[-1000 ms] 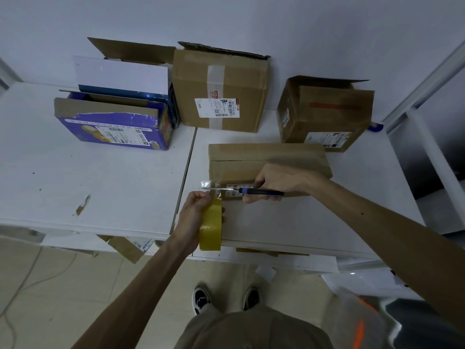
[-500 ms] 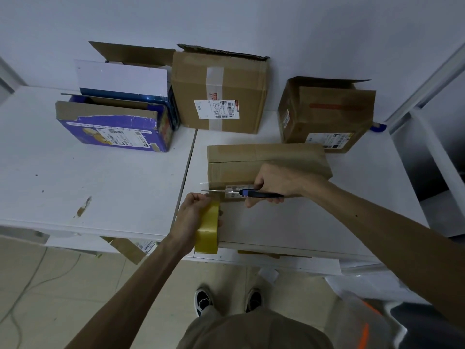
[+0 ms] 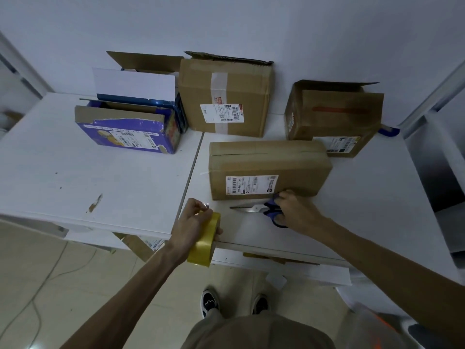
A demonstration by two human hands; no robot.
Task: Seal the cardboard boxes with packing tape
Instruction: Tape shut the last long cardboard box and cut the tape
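Yellow tape [image 3: 205, 239], a thick roll, is at the front edge of the desk [image 3: 125, 187], and the left hand [image 3: 192, 226] grips it. From my remote view the fingers curl round the roll, and thumb and forefinger meet above it on something small and shiny that I cannot make out. To its right, the right hand [image 3: 297, 212] grips the blue handles of the scissors [image 3: 261, 209]. Their blades are closed and point left, low over the desk, and I cannot tell whether they touch it. Just behind the scissors lies a brown box [image 3: 266, 170], flaps closed, with a white label on its front face and the right hand's fingers close to its lower front edge. Three more stand along the desk's back edge. A purple box [image 3: 125, 137] with raised flaps is at the left, a taped box [image 3: 226, 96] is in the middle, and an open box [image 3: 334, 112] is nearer the right back corner.
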